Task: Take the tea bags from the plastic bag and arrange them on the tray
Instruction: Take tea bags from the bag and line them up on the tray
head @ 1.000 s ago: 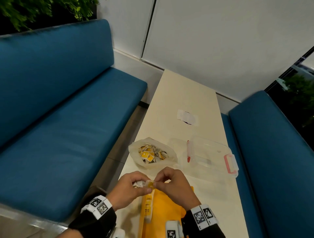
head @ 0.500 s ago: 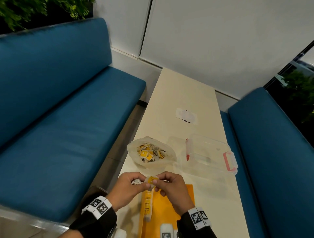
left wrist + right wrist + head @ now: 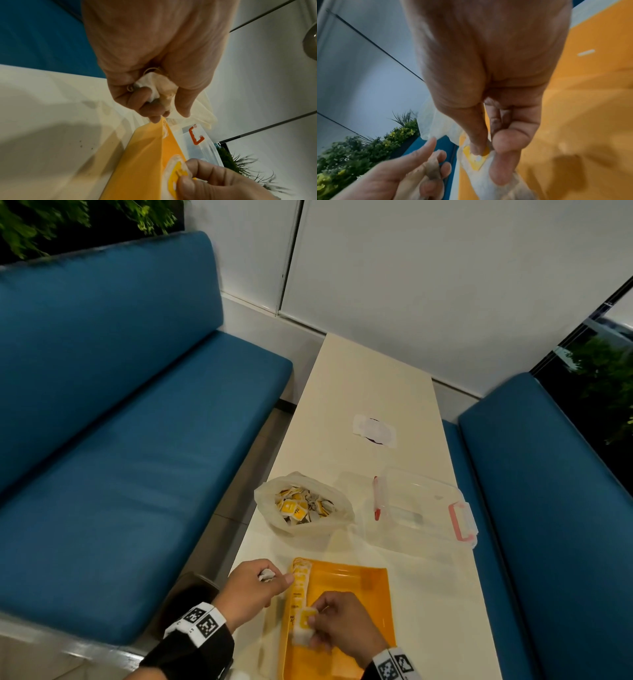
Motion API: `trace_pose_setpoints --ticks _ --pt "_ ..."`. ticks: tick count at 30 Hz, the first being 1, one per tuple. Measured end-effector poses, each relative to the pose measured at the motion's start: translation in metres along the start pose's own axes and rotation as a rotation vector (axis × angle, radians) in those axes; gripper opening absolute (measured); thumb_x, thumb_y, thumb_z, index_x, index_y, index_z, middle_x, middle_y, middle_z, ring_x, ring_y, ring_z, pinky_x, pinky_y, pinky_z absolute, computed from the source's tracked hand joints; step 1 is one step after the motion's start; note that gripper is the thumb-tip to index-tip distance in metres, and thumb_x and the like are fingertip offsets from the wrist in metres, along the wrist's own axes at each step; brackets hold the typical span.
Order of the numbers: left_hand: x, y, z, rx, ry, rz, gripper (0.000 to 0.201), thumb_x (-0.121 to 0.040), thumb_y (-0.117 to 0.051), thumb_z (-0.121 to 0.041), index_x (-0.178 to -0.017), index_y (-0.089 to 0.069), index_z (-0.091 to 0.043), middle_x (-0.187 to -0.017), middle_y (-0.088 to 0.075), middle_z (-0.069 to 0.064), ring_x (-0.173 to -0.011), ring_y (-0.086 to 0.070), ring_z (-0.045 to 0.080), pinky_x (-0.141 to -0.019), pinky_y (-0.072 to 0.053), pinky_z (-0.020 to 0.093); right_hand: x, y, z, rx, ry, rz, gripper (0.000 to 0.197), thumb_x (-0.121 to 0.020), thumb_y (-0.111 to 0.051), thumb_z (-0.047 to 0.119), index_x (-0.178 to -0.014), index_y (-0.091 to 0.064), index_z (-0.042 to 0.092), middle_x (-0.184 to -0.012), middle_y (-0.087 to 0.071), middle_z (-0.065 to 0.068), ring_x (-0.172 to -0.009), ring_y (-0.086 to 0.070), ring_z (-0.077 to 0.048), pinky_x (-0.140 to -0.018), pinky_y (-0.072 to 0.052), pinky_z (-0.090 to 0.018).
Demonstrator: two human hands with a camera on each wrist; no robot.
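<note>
Two hands at work over the cream table point(image 3: 363, 392). Left hand point(image 3: 251, 587), beside the tray's left rim, curled round crumpled white tea bags point(image 3: 154, 83). Just right of it, a row of yellow-tagged tea bags point(image 3: 297, 583) along the left edge of the flat orange plastic tray point(image 3: 356, 583). Right hand point(image 3: 342, 628), above that tray, pinching a white tea bag with a yellow tag point(image 3: 303, 626). Farther back, an open translucent plastic bag of tea bags point(image 3: 301, 505), then a clear lidded plastic box with red clasps point(image 3: 421, 508).
</note>
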State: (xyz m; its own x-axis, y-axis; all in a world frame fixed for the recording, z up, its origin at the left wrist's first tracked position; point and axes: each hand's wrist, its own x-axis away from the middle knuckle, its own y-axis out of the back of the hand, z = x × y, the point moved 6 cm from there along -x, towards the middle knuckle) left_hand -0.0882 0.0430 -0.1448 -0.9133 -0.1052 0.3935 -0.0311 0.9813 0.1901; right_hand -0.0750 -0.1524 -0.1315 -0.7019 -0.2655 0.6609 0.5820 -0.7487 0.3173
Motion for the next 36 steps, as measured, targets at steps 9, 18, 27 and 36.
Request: trace_pose_setpoints --ticks 9,18,27,36 --pt "-0.002 -0.017 0.021 -0.117 0.008 0.029 0.028 -0.078 -0.084 -0.038 -0.095 -0.064 -0.029 -0.091 -0.071 -0.004 -0.082 -0.067 0.012 -0.073 -0.057 0.029 -0.013 -0.025 -0.022 0.041 -0.145 0.009 0.018 -0.085 -0.065 -0.001 -0.083 -0.053 0.012 -0.063 -0.059 -0.007 -0.048 -0.067 -0.021 -0.039 -0.047 -0.024" --pt "-0.002 -0.020 0.022 -0.105 0.019 0.072 0.028 -0.078 -0.081 -0.038 -0.099 -0.066 -0.028 -0.092 -0.070 -0.005 -0.080 -0.067 0.013 -0.073 -0.057 0.032 -0.021 -0.030 -0.026 0.098 -0.114 -0.051 0.015 -0.083 -0.063 0.003 -0.084 -0.051 0.013 -0.061 -0.062 -0.009 -0.054 -0.069 -0.029 -0.046 -0.053 -0.031" --pt "0.004 -0.020 0.017 -0.055 0.103 0.101 0.024 -0.085 -0.078 -0.039 -0.099 -0.068 -0.023 -0.092 -0.071 0.000 -0.074 -0.066 0.015 -0.062 -0.055 0.028 -0.015 -0.030 -0.020 0.122 -0.126 -0.164 0.016 -0.078 -0.063 0.004 -0.084 -0.052 0.014 -0.073 -0.070 -0.017 -0.054 -0.071 -0.028 -0.056 -0.062 -0.039" --pt "0.016 -0.004 -0.001 0.905 0.396 0.143 0.024 -0.098 -0.055 -0.019 -0.112 -0.067 -0.004 -0.094 -0.067 0.019 -0.082 -0.067 0.028 -0.070 -0.058 0.036 0.005 -0.001 0.034 0.262 0.214 -0.315 0.015 -0.083 -0.072 0.025 -0.086 -0.058 0.029 -0.081 -0.063 0.003 -0.069 -0.062 -0.011 -0.064 -0.053 -0.025"
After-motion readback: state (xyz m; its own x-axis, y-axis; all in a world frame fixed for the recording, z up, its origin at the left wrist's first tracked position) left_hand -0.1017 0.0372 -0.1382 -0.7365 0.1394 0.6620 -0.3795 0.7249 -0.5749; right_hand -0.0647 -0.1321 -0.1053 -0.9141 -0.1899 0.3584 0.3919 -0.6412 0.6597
